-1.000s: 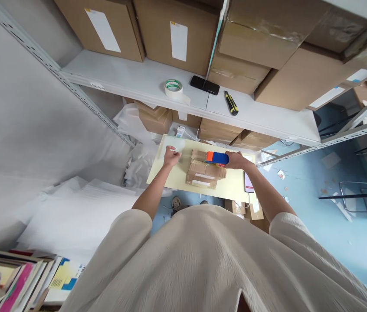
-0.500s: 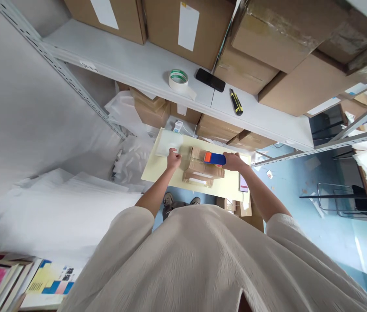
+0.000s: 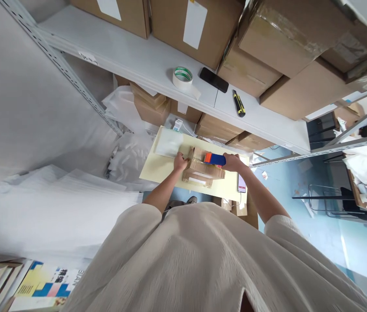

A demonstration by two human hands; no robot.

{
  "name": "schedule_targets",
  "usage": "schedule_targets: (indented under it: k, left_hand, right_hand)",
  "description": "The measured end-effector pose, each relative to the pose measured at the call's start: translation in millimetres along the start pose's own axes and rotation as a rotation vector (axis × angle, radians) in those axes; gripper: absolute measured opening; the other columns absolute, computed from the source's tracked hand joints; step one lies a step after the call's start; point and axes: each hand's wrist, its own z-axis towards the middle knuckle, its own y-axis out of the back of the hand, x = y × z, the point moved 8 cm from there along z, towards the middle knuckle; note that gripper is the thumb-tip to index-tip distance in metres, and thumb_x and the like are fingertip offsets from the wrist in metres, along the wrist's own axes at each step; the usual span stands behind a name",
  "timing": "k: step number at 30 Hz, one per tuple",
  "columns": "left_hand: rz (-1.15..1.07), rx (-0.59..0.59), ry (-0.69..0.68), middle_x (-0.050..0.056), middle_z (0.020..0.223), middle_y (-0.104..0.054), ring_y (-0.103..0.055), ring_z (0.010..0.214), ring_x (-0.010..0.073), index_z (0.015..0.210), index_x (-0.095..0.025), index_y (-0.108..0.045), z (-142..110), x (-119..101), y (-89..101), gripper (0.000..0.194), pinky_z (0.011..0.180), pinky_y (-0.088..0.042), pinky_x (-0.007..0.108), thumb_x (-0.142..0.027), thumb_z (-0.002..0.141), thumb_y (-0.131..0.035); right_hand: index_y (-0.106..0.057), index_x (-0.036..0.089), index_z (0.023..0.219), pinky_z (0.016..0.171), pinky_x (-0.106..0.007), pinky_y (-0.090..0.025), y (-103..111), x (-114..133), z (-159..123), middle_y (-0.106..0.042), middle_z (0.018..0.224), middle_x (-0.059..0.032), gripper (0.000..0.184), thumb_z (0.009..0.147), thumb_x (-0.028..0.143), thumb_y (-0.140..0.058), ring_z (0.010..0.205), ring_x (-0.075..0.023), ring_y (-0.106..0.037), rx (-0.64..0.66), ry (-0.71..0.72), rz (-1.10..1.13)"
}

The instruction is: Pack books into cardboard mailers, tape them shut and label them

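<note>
A small brown cardboard box [image 3: 203, 171] lies on a pale yellow table [image 3: 157, 167] far below me. My right hand [image 3: 234, 162] is closed round an orange and blue tape dispenser [image 3: 215, 159] resting on the box's top. My left hand [image 3: 181, 162] presses against the box's left end, fingers curled; nothing shows in it. A white foam sheet [image 3: 169, 143] lies on the table just beyond that hand.
A grey shelf [image 3: 144, 60] above the table carries a tape roll [image 3: 182, 78], a black phone [image 3: 214, 79], a yellow utility knife [image 3: 238, 103] and large cartons [image 3: 196, 26]. A phone [image 3: 241, 182] lies at the table's right edge. White foam sheets [image 3: 56, 208] and books [image 3: 14, 281] lie left.
My left hand has moved right from the white foam sheet onto the box's left end. My right hand and the dispenser have stayed on the box top. The view has tilted slightly.
</note>
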Motion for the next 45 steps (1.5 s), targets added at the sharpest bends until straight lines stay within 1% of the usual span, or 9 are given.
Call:
schedule_targets:
  k: [5,8,11,14,16,19,22,39,45]
  left_hand:
    - [-0.135,0.137,-0.145,0.006,0.105,-0.079,-0.078,0.109,0.0246,0.111,-0.026,-0.065,3,-10,-8.6,0.037,0.107,-0.059,0.039,-0.008,0.079,-0.069]
    - [-0.030,0.172,-0.157,0.011,0.114,-0.080,-0.079,0.118,0.0295,0.120,-0.024,-0.068,1,-19,-10.6,0.040,0.114,-0.059,0.046,-0.008,0.083,-0.067]
    - [0.092,0.164,-0.431,0.016,0.145,-0.075,-0.067,0.146,0.0321,0.140,-0.022,-0.069,-13,-54,-12.9,0.051,0.131,-0.047,0.050,-0.011,0.091,-0.065]
    - [0.289,0.342,-0.759,0.018,0.178,-0.052,-0.044,0.170,0.0338,0.169,-0.018,-0.055,-39,-85,-38.0,0.076,0.144,-0.028,0.050,-0.025,0.095,-0.071]
    - [0.484,0.467,-0.832,0.019,0.188,-0.036,-0.026,0.178,0.0386,0.181,-0.016,-0.039,-49,-85,-55.5,0.101,0.147,-0.016,0.054,-0.042,0.093,-0.080]
    - [0.721,0.536,-0.824,0.022,0.193,-0.020,-0.010,0.181,0.0435,0.188,-0.014,-0.020,-50,-72,-65.4,0.126,0.146,-0.004,0.061,-0.062,0.090,-0.083]
    - [0.819,0.526,-0.826,0.023,0.194,-0.016,-0.007,0.182,0.0440,0.189,-0.015,-0.013,-47,-66,-62.9,0.129,0.145,0.001,0.063,-0.065,0.092,-0.081]
    - [0.989,0.511,-0.771,0.024,0.194,-0.012,-0.008,0.181,0.0448,0.189,-0.013,-0.015,-51,-68,-65.9,0.119,0.144,0.004,0.068,-0.061,0.099,-0.076]
    - [1.094,0.518,-0.757,0.024,0.194,-0.007,-0.004,0.182,0.0430,0.189,-0.010,-0.009,-48,-65,-64.5,0.116,0.144,0.005,0.068,-0.062,0.103,-0.068]
  right_hand:
    - [-0.061,0.024,0.116,0.107,-0.045,-0.042,1,2,-1,-0.079,0.108,-0.0136,0.034,0.087,0.034,-0.076,0.107,-0.0358,-0.074,0.010,-0.005,-0.011]
    - [-0.061,0.024,0.115,0.107,-0.045,-0.043,1,1,0,-0.079,0.109,-0.0132,0.034,0.089,0.037,-0.078,0.107,-0.0357,-0.074,0.010,-0.010,-0.005]
    - [-0.060,0.024,0.116,0.106,-0.044,-0.044,0,-1,-1,-0.079,0.114,-0.0130,0.035,0.089,0.039,-0.079,0.107,-0.0341,-0.074,0.004,-0.004,0.037]
    - [-0.060,0.025,0.117,0.105,-0.044,-0.045,1,-3,-3,-0.080,0.119,-0.0135,0.036,0.090,0.039,-0.078,0.108,-0.0333,-0.074,-0.003,0.016,0.080]
    - [-0.060,0.025,0.118,0.106,-0.045,-0.045,1,-6,-3,-0.080,0.118,-0.0132,0.037,0.089,0.038,-0.078,0.108,-0.0337,-0.075,-0.004,0.027,0.089]
    - [-0.061,0.025,0.119,0.108,-0.046,-0.045,-1,-10,-3,-0.081,0.113,-0.0116,0.040,0.085,0.032,-0.079,0.104,-0.0339,-0.076,0.012,0.048,0.094]
    - [-0.062,0.026,0.118,0.109,-0.048,-0.044,-3,-14,-3,-0.082,0.112,-0.0111,0.042,0.081,0.028,-0.081,0.103,-0.0350,-0.076,0.023,0.067,0.092]
    - [-0.066,0.027,0.116,0.113,-0.051,-0.043,-9,-30,-17,-0.080,0.094,-0.0084,0.047,0.080,0.040,-0.092,0.097,-0.0371,-0.078,0.041,0.168,0.213]
    - [-0.065,0.026,0.116,0.113,-0.049,-0.045,-23,-98,-33,-0.082,0.099,-0.0084,0.042,0.083,0.044,-0.084,0.099,-0.0356,-0.079,0.043,0.137,0.124]
